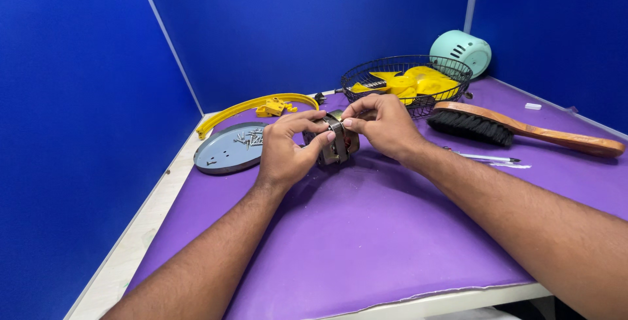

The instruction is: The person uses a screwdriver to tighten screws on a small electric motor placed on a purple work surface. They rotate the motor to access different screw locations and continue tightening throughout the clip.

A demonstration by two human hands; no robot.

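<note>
At frame centre, a small fan motor (pixel 338 142) is pinched between left hand (pixel 286 152) and right hand (pixel 383 124); it could slip sideways if either grip eases.

Two hands (pixel 288 150) (pixel 383 124), one motor (pixel 339 144), one brush (pixel 517 129), one wire basket (pixel 405 71), one pen (pixel 487 158).

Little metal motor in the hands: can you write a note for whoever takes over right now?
Left hand and right hand both grip the small grey metal motor block above the purple mat, fingertips pinching its top. Loose screws lie in the grey oval tray. Yellow fan blades sit in the black wire basket. The wooden brush lies at the right. Motor is out of the mint green housing; nothing is reassembled.
</note>
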